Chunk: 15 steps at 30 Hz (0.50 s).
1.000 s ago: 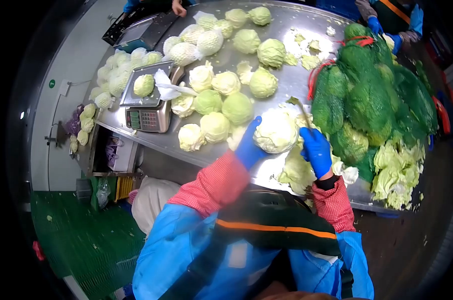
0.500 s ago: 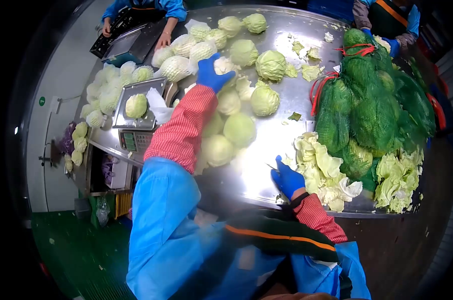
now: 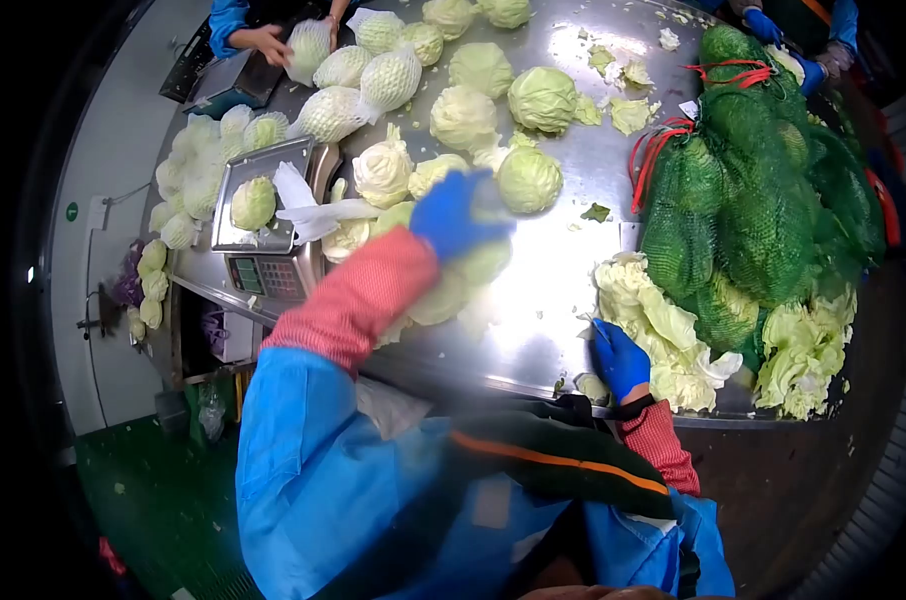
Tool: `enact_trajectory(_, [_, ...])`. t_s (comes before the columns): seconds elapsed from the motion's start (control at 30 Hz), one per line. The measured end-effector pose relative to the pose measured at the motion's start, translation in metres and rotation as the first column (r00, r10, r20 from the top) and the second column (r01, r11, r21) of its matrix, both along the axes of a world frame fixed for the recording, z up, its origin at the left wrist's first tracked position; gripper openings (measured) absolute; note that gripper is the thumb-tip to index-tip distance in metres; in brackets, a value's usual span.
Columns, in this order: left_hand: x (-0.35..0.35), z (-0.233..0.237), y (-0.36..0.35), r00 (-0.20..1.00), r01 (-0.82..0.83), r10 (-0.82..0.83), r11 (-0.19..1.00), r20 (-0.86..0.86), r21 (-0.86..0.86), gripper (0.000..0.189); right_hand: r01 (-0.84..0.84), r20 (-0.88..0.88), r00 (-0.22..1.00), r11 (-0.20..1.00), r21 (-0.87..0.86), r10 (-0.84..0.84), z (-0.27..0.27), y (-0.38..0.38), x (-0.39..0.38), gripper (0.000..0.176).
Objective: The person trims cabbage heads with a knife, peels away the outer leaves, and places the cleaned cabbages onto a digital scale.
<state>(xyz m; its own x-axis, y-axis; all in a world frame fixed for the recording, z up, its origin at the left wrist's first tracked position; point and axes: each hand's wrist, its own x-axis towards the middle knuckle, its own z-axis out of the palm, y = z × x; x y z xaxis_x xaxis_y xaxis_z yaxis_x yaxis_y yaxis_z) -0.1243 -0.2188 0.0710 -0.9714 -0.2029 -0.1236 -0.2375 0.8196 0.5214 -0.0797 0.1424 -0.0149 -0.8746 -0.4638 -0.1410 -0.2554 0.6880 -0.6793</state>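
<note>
My left hand (image 3: pixel 460 215), in a blue glove, is smeared by motion over a group of pale green cabbages; its fingers do not show clearly. A cabbage (image 3: pixel 530 181) sits just to its right, and a trimmed cabbage (image 3: pixel 382 172) lies to its upper left. At the table's near edge my right hand (image 3: pixel 620 358), also gloved in blue, is closed with the fingers pointing up and left. What it holds, if anything, I cannot make out. Beside it are a pile of loose cabbage leaves (image 3: pixel 663 325) and a small pale piece (image 3: pixel 592 387) by the edge.
A scale (image 3: pixel 278 277) carries one cabbage (image 3: pixel 254 203) on its tray. Cabbages in white foam nets (image 3: pixel 389 80) lie behind it. Green mesh sacks (image 3: pixel 748 190) with red ties fill the right side. Other people's hands (image 3: pixel 271 46) work at the far edge.
My left hand has come nearer and slightly right from the far cabbages. My right hand has shifted right, toward the leaf pile. A person at the far left has lifted a netted cabbage.
</note>
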Motion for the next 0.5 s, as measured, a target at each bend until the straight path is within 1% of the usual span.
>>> enact_trajectory(0.03, [0.017, 0.009, 0.015, 0.984, 0.079, -0.074, 0.997, 0.163, -0.026, 0.098, -0.007, 0.042, 0.999, 0.998, -0.055, 0.010, -0.001, -0.003, -0.002, 0.027])
enact_trajectory(0.07, [0.035, -0.012, 0.024, 0.990, 0.132, -0.118, 0.966, 0.075, -0.223, 0.099, -0.010, 0.085, 0.996, 0.994, -0.110, 0.020, -0.001, -0.011, -0.005, 0.025])
enact_trajectory(0.1, [0.048, -0.037, 0.027, 0.984, 0.160, -0.177, 0.896, -0.003, -0.414, 0.101, -0.012, 0.127, 0.991, 0.986, -0.165, 0.033, -0.002, -0.019, -0.008, 0.024])
enact_trajectory(0.13, [0.047, -0.045, 0.027, 0.989, 0.134, -0.148, 0.919, -0.009, -0.371, 0.103, -0.093, 0.007, 0.995, 0.963, -0.252, 0.098, -0.011, -0.028, -0.012, 0.032])
enact_trajectory(0.17, [0.043, -0.052, 0.023, 0.993, 0.110, -0.121, 0.938, -0.014, -0.328, 0.104, -0.288, -0.260, 0.936, 0.943, -0.168, 0.240, -0.024, -0.034, -0.019, 0.035])
enact_trajectory(0.2, [0.040, -0.054, 0.022, 0.996, 0.085, -0.093, 0.956, -0.016, -0.282, 0.106, -0.011, 0.267, 0.954, 0.905, -0.425, 0.137, -0.023, -0.046, -0.027, 0.037])
enact_trajectory(0.23, [0.035, -0.030, 0.027, 0.996, 0.056, -0.041, 0.978, 0.078, -0.199, 0.104, 0.153, 0.519, 0.846, 0.874, -0.461, 0.125, -0.014, -0.058, -0.033, 0.039])
enact_trajectory(0.27, [0.031, -0.021, 0.030, 0.993, 0.019, -0.011, 0.998, 0.119, -0.065, 0.099, 0.345, 0.727, 0.680, 0.834, -0.430, 0.093, -0.005, -0.070, -0.039, 0.042])
enact_trajectory(0.3, [0.027, -0.016, 0.031, 0.987, -0.021, 0.011, 0.998, 0.159, 0.065, 0.095, 0.343, 0.723, 0.689, 0.857, -0.384, 0.048, 0.019, -0.081, -0.047, 0.044])
enact_trajectory(0.33, [0.027, -0.017, 0.033, 0.985, -0.025, -0.033, 0.946, 0.172, 0.323, 0.090, 0.344, 0.717, 0.697, 0.876, -0.339, 0.004, 0.032, -0.087, -0.055, 0.045])
enact_trajectory(0.37, [0.030, -0.024, 0.034, 0.980, -0.036, -0.080, 0.827, 0.181, 0.561, 0.086, 0.271, 0.638, 0.766, 0.863, -0.426, 0.074, 0.031, -0.087, -0.059, 0.049])
enact_trajectory(0.4, [0.035, -0.030, 0.040, 0.975, -0.057, -0.129, 0.646, 0.183, 0.761, 0.081, 0.194, 0.553, 0.822, 0.845, -0.498, 0.137, 0.026, -0.084, -0.059, 0.053])
enact_trajectory(0.43, [0.040, -0.037, 0.050, 0.967, -0.121, -0.134, 0.510, 0.218, 0.851, 0.070, 0.109, 0.461, 0.865, 0.823, -0.558, 0.198, 0.021, -0.080, -0.058, 0.058])
enact_trajectory(0.47, [0.047, -0.041, 0.058, 0.885, -0.389, -0.219, 0.138, 0.411, 0.911, 0.070, 0.133, 0.522, 0.827, 0.828, -0.545, 0.211, 0.014, -0.076, -0.055, 0.052])
enact_trajectory(0.5, [0.054, -0.027, 0.071, 0.766, -0.623, -0.369, -0.225, 0.527, 0.749, 0.070, 0.157, 0.579, 0.785, 0.834, -0.530, 0.220, 0.008, -0.072, -0.051, 0.050])
